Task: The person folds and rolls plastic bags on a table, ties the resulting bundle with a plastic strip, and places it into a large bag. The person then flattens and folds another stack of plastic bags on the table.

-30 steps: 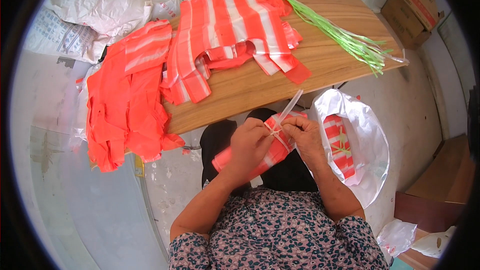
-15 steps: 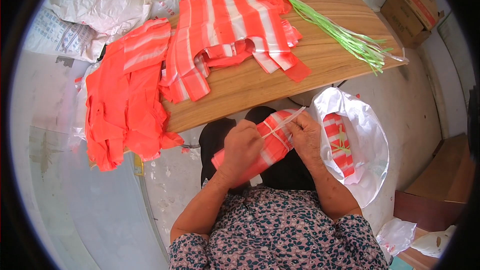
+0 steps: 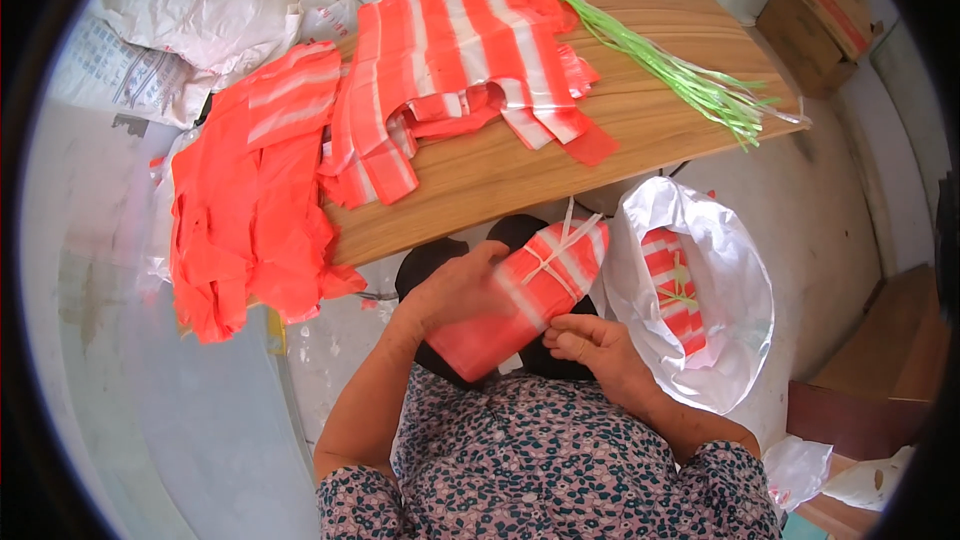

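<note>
Banded bundle on the lap, loosely attended by two hands

A folded red-and-white plastic bundle is supported on the dark trousers, just in front of the worktop. It is crossed by a white strip, whose ends are left standing up at the far end. The left hand is laid along the bundle's left side, its fingers blurred, so how firmly it is gripped cannot be told. The right hand is held at the lower right edge with the fingers curled and the thumb drawn near the fingertips; whether anything is pinched there cannot be told.

Slippage may be the main risk: the plastic looks slick and the bundle is tilted on the lap, so it could be lost between the knees if the left hand were lifted. The strip could also be worked off, since it is set toward the far end and the tightness of its crossing cannot be judged. Its upright ends could be snagged on the rim of the white sack, which is stood just beside and in which a similar bundle is tied with green strip.
</note>
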Tool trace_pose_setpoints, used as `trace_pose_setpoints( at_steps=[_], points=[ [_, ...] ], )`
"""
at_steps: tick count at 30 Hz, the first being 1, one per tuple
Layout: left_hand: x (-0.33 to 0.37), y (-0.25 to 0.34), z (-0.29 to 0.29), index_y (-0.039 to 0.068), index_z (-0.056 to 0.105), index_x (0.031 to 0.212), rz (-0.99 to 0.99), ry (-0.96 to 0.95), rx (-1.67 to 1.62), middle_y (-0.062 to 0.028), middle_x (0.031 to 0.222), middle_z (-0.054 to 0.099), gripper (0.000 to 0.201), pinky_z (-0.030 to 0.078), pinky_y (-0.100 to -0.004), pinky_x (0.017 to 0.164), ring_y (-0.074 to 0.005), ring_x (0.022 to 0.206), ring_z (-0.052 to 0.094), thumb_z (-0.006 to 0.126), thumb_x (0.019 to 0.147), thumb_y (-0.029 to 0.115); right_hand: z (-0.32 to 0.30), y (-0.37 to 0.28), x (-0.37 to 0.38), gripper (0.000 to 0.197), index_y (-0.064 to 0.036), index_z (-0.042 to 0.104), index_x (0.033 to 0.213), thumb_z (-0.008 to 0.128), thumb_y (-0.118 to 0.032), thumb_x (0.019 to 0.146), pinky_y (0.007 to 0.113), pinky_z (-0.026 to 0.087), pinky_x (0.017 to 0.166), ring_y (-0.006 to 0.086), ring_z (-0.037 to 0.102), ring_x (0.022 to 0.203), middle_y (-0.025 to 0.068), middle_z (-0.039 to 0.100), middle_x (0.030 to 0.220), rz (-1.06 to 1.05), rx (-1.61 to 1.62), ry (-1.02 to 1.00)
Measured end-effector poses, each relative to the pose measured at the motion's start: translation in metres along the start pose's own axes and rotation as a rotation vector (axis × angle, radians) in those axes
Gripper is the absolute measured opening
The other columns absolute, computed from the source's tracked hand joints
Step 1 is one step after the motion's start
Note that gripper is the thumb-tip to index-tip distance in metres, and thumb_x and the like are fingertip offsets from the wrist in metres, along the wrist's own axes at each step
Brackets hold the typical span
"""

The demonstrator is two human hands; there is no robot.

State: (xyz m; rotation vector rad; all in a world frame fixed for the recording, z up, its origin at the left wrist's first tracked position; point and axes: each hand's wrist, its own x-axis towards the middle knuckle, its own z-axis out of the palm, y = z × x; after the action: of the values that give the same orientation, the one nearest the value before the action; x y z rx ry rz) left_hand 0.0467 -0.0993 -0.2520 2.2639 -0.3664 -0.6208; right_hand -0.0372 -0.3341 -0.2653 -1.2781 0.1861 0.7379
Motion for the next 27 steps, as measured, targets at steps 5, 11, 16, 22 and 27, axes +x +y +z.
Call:
trace_pose_setpoints(
  at_steps=[5, 11, 16, 22, 27],
  points=[
    [0.001, -0.002, 0.002, -0.001, 0.045, 0.128, -0.037, -0.136, -0.626, -0.0117, 0.109, 0.062, 0.064, 0.048, -0.0301, 0.086, -0.0197, 0.098, 0.061, 0.073, 0.072, 0.012, 0.004, 0.010, -0.006, 0.048, 0.0058, 0.041, 0.129, 0.057, -0.022, 0.093, 0.037, 0.039, 0.102, 0.0226, 0.049, 0.119, 0.0168, 0.051, 0.127, -0.080, -0.045, -0.093],
    [-0.004, 0.023, 0.034, -0.004, 0.046, 0.128, -0.047, -0.111, -1.127, -0.0134, 0.116, 0.059, 0.060, 0.048, -0.0305, 0.089, -0.0195, 0.103, 0.058, 0.067, 0.075, 0.013, 0.011, 0.016, -0.002, 0.052, -0.0014, 0.041, 0.132, 0.060, -0.026, 0.090, 0.038, 0.040, 0.102, 0.0238, 0.051, 0.118, 0.0120, 0.051, 0.129, -0.066, 0.368, -0.121],
    [-0.004, 0.026, 0.041, 0.000, 0.050, 0.125, -0.082, -0.124, -1.193, -0.0105, 0.113, 0.060, 0.053, 0.049, -0.0296, 0.087, -0.0166, 0.100, 0.059, 0.064, 0.087, 0.034, 0.025, -0.030, -0.020, 0.045, 0.0000, 0.046, 0.127, 0.061, -0.011, 0.086, 0.034, 0.047, 0.092, 0.0215, 0.058, 0.108, 0.0105, 0.058, 0.120, -0.220, 0.354, 0.120],
    [0.008, 0.067, 0.014, 0.004, 0.051, 0.125, 0.212, -0.047, -1.441, -0.0075, 0.119, 0.057, 0.046, 0.044, -0.0326, 0.094, -0.0151, 0.108, 0.054, 0.057, 0.091, 0.034, 0.003, -0.082, -0.048, 0.045, 0.0003, 0.054, 0.119, 0.067, -0.016, 0.079, 0.030, 0.050, 0.076, 0.0169, 0.064, 0.082, 0.0080, 0.067, 0.097, -0.440, -0.766, -0.037],
    [-0.004, 0.043, -0.037, 0.004, 0.047, 0.129, 0.472, 0.402, -1.778, -0.0097, 0.120, 0.058, 0.047, 0.042, -0.0378, 0.100, -0.0226, 0.113, 0.054, 0.062, 0.085, 0.013, -0.014, -0.142, 0.019, 0.052, -0.0019, 0.051, 0.125, 0.068, -0.011, 0.077, 0.031, 0.046, 0.084, 0.0161, 0.058, 0.102, 0.0096, 0.064, 0.105, -0.383, -0.661, -0.318]
  ],
)
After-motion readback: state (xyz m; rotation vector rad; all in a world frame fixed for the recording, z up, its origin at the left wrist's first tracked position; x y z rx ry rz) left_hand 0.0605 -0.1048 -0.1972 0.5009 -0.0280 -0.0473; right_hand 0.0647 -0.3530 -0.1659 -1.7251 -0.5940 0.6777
